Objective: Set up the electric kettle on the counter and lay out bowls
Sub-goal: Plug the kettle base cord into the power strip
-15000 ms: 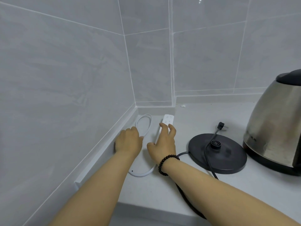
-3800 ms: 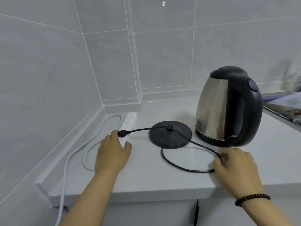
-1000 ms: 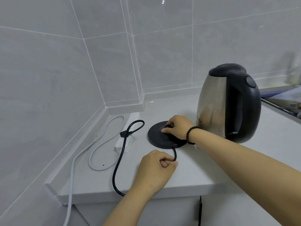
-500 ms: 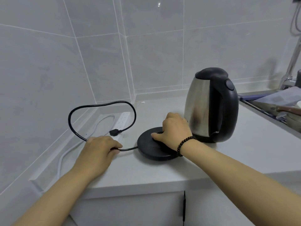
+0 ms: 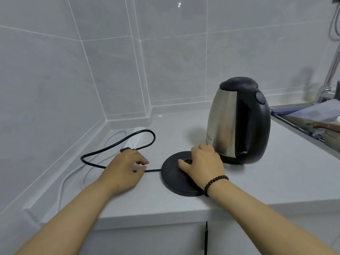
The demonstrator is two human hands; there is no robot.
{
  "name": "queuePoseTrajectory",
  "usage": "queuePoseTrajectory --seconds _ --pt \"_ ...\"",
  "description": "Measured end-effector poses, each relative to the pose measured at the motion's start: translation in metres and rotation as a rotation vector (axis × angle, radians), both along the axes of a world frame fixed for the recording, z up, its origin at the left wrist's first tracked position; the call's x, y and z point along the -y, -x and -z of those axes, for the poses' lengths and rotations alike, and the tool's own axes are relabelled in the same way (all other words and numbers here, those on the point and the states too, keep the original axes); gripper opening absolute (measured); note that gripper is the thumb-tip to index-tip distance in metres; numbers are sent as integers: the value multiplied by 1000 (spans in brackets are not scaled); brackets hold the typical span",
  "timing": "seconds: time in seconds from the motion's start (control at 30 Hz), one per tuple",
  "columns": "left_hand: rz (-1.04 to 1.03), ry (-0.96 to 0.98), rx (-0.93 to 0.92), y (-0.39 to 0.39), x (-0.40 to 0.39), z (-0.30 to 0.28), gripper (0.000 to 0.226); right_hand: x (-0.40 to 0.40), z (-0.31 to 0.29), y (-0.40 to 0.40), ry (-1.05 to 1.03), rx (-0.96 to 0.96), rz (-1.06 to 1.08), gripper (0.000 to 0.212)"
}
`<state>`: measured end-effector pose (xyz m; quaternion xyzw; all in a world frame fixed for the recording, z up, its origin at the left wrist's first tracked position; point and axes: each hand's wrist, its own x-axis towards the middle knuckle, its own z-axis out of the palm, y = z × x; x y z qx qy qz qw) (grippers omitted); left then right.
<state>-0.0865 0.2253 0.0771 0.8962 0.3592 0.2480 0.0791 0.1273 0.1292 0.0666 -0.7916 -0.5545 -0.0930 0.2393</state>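
- grey counter (image 5: pixel 257 183), tiled wall corner behind it
- steel kettle (image 5: pixel 237 120) stands on the counter, off its base, just past the right hand's fingers
- round black base (image 5: pixel 176 181) sits under the right hand (image 5: pixel 202 166), which lies flat on it, fingers relaxed, gripping nothing
- left hand (image 5: pixel 125 168) left of the base, thumb and finger pinching the black cord (image 5: pixel 103 151), which loops beyond that grip over the white power strip (image 5: pixel 134 140)
- beaded bracelet (image 5: pixel 215 183) on the right wrist
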Motion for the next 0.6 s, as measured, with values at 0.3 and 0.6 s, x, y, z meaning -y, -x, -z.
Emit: queuePoseTrajectory --seconds 0.3,0.6 --pt "139 -204 184 -41 64 12 29 2 3 1 -12 -50 -29 51" --pt "-221 -598 24 -43 96 -72 31 -1 0 1 -73 -27 -35 42"
